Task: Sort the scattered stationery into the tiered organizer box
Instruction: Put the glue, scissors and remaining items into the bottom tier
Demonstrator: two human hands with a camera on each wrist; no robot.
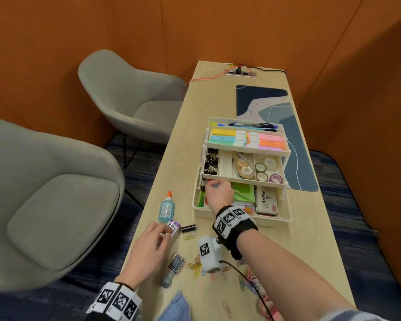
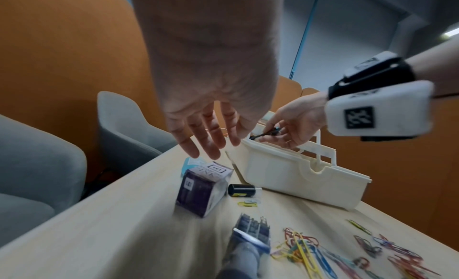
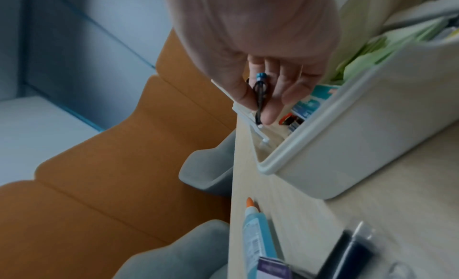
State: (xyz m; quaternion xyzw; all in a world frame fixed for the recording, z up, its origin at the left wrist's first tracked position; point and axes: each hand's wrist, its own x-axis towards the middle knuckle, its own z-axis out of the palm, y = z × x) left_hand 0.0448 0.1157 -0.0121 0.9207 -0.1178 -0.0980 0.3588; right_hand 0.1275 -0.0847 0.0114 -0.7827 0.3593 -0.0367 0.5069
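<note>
- Pinching a thin black pen (image 3: 260,98) by its barrel, right hand (image 1: 219,193) hovers over the organizer box (image 1: 285,216), bottom tier's left end.
- Pen judged light, stiff, slippery; mid-barrel grip suits.
- Left hand (image 1: 146,247), fingers spread, reaches toward purple box (image 2: 203,187) near-left.

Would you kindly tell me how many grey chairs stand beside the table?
2. The far chair stands by the left side of the table, towards its far end; the near chair is closer, also left. Others may be out of view.
</note>
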